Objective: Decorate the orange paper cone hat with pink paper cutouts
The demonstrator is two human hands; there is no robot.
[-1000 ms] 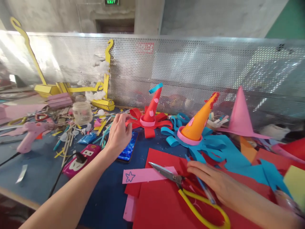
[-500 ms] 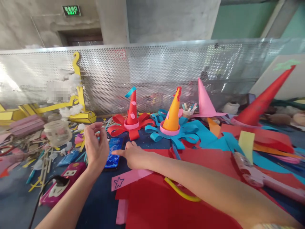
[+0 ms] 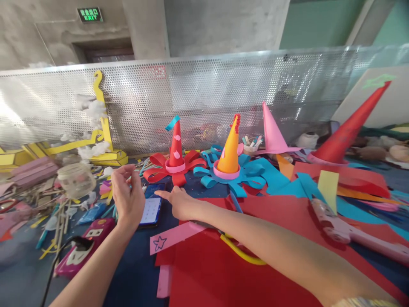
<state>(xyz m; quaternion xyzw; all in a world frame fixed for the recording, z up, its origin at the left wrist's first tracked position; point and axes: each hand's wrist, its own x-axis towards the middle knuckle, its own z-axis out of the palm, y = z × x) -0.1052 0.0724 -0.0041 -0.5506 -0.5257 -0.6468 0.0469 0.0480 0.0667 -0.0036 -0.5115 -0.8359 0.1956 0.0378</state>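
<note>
A smartphone (image 3: 151, 212) lies on the dark blue tabletop between my hands, its screen lit with a pale keypad-like panel. My right hand (image 3: 182, 204) reaches in from the right, index finger stretched out over the phone's upper right edge and the other fingers curled, with nothing visible in it. Whether the fingertip touches the screen I cannot tell. Just left of the phone, my left hand (image 3: 128, 194) is raised with loosely bent fingers and a gap by the thumb; it appears to hold nothing. A pink strip (image 3: 172, 239) with a drawn star lies below the phone.
Behind stand a red paper cone (image 3: 176, 149), an orange cone (image 3: 228, 155) and a pink cone (image 3: 273, 136). Red sheets (image 3: 217, 273) cover the front, with a pink glue gun (image 3: 338, 228) at right. A purple power strip (image 3: 86, 245), corded, and a clear jar (image 3: 76, 181) are left.
The phone's screen has changed from a blue lock picture with the time to a pale keypad-like panel. My right index finger has shifted slightly up and away; my left hand stays nearly still.
</note>
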